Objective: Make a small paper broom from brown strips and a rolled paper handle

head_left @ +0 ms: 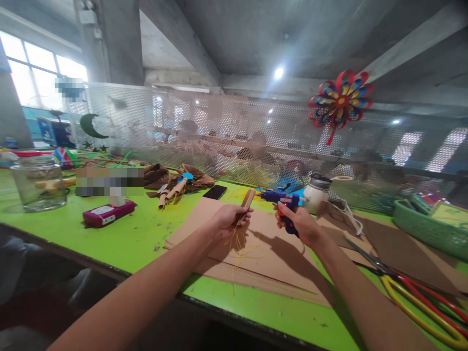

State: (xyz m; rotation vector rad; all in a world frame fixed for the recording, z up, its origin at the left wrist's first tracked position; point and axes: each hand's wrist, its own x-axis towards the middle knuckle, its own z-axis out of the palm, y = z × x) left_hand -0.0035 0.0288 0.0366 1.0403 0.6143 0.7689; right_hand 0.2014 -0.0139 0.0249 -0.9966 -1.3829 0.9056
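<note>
My left hand (pixel 229 218) is closed round a narrow brown strip of card (pixel 247 200) with thin yellow strands (pixel 239 243) hanging from it. My right hand (pixel 302 225) grips a blue glue gun (pixel 283 201) with an orange trigger, its nozzle pointing left at the top of the strip. Both hands hover above a stack of brown cardboard sheets (pixel 270 253) on the green table (pixel 142 234).
A glass jar (pixel 38 183) and a pink box (pixel 108 213) stand at the left. Brown rolled paper pieces (pixel 175 183) and a black phone (pixel 215 191) lie behind. A white pot (pixel 316 194), scissors (pixel 369 261), coloured tubes (pixel 424 302) and a green basket (pixel 427 226) are right. A mesh screen (pixel 234 136) carries a pinwheel (pixel 341 101).
</note>
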